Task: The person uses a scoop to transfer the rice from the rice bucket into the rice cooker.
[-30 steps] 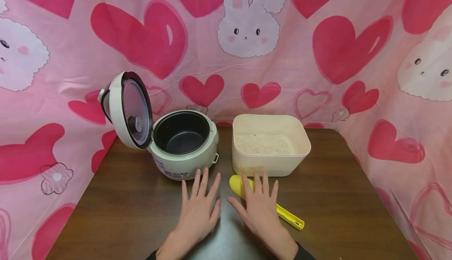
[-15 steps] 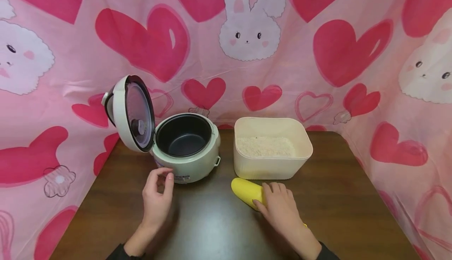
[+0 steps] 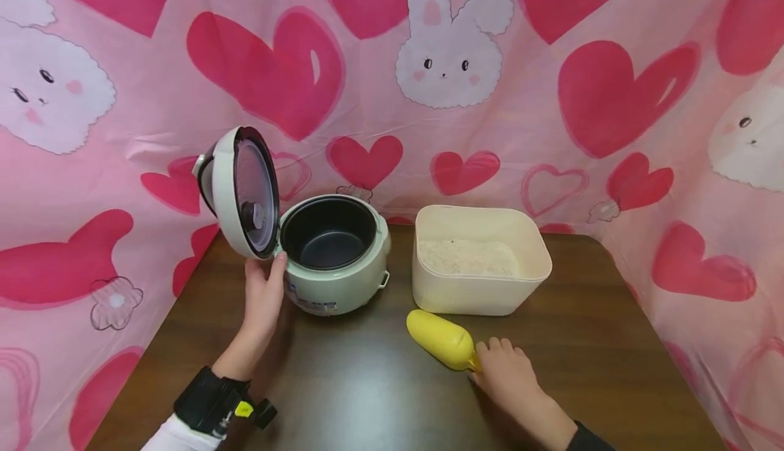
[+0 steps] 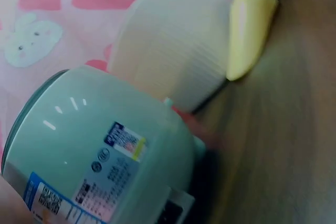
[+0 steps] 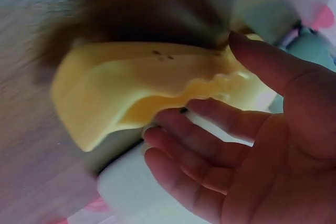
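A pale green rice cooker [image 3: 333, 281] stands on the table with its lid [image 3: 235, 192] raised to the left and a dark inner pot [image 3: 333, 248] inside. My left hand [image 3: 262, 298] touches the cooker's left side below the lid hinge, thumb on the body; its other fingertips are hidden behind the lid. A yellow scoop [image 3: 442, 339] lies right of it, rounded back upward. My right hand [image 3: 507, 373] holds its handle [image 5: 142, 85] near the neck, thumb on one side and fingers on the other. Behind the scoop, a cream bin [image 3: 474, 294] holds rice [image 3: 468, 258].
The brown wooden table [image 3: 361, 396] ends at the back against a pink cloth [image 3: 367, 97] with hearts and rabbits, which also hangs at both sides. My left wrist wears a black strap with a small camera [image 3: 226, 407].
My hands have moved apart. The left has gone from above the table's middle to the cooker's left side, and the right has come down onto the scoop's handle. The view has shifted slightly.
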### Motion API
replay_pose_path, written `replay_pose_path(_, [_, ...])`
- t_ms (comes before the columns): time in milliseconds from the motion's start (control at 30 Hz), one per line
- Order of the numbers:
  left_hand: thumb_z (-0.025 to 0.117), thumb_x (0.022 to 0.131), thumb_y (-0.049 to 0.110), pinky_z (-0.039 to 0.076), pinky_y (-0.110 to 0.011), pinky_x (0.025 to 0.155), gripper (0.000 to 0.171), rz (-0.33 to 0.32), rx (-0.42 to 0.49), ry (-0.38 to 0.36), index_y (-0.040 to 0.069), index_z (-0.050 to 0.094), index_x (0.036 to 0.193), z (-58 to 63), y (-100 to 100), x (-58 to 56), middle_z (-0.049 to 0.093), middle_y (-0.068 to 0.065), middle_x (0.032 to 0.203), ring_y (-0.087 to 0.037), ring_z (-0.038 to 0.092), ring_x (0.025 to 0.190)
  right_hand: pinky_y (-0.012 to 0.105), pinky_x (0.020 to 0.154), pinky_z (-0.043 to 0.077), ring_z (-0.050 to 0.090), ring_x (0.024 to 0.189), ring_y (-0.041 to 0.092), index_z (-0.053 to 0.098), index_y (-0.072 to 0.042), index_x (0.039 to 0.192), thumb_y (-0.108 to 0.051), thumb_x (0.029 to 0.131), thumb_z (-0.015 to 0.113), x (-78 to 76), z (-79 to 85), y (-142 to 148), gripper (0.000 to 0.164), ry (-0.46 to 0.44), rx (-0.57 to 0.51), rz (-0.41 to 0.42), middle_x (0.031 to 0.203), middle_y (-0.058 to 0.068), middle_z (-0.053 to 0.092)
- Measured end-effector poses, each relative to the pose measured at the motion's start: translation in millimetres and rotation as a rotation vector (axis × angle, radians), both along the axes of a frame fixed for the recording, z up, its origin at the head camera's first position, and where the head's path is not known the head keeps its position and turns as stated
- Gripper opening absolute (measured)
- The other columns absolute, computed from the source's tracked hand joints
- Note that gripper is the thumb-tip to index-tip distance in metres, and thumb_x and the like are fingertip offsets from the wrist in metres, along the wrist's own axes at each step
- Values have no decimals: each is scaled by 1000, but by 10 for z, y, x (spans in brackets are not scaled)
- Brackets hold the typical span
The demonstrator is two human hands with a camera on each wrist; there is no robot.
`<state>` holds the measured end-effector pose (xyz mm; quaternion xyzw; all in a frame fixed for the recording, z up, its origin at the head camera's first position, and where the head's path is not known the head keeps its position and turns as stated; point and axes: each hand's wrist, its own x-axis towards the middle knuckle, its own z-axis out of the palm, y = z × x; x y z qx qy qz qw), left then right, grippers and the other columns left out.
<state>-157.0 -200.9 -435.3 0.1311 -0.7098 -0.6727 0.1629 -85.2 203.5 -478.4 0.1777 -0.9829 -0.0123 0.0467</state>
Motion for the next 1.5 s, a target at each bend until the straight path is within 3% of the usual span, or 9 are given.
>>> replay_pose_path(233, [48,109,31,20,-41,127,61,75,146,-40,7,31,162,54,67,-167,35,-12,165,-25,30,152,36,53,45,53,62,23,60,-8,80,-19,69,93,41,-140,-13,36,105,-16,80,69,3,50])
replay_pose_path(333, [49,108,37,21,-39,127,62,109,211,-66,9,33,161,86,65,-191,38,-10,164,-24,33,150,37,50,45,52,57,23,55,-9,76,-13,70,88,51,-165,-26,34,99,-49,85,67,3,49])
replay_pose_path(500, [51,107,43,21,-37,127,64,127,293,-87,14,32,161,103,75,-235,37,-5,164,-21,32,150,35,44,43,49,52,20,50,-8,83,-7,77,80,42,-145,-16,31,-1,-157,84,66,1,45])
replay_pose_path(633, [54,106,41,22,-32,126,64,150,347,-74,17,33,162,105,102,-303,37,-2,164,-17,33,149,28,47,40,43,57,13,49,-8,94,-3,83,74,-14,-78,34,28,-110,-283,137,71,-3,42])
replay_pose_path(800, [64,102,38,22,-33,126,71,163,352,-55,20,29,162,113,107,-381,36,0,164,-16,34,148,25,51,37,39,61,7,50,-13,99,-13,88,75,-58,27,75,28,-202,-332,140,73,-9,40])
replay_pose_path(967, [68,99,25,25,-34,125,71,159,303,-32,14,32,159,112,104,-448,40,-2,161,-16,37,145,25,53,38,42,62,6,53,-15,106,-18,86,84,-69,252,113,38,-233,-369,118,72,-11,43])
replay_pose_path(1167, [62,99,20,28,-32,124,65,182,268,-43,10,35,157,94,60,-481,42,-4,158,-16,39,141,22,56,38,41,62,0,52,-17,110,-10,84,81,-123,750,252,40,-181,-381,285,73,-15,45])
replay_pose_path(1267, [62,98,20,29,-33,123,63,175,259,-49,10,37,155,87,27,-500,43,-3,155,-17,39,139,21,57,39,41,62,-1,53,-17,109,-9,84,80,-154,971,306,38,-149,-383,319,74,-17,45])
replay_pose_path(1500, [63,98,22,31,-34,120,52,163,253,-39,11,48,147,70,-14,-544,48,0,149,-13,42,135,22,58,40,40,65,0,58,-18,108,-13,83,83,-286,1344,399,36,65,-320,327,76,-18,42])
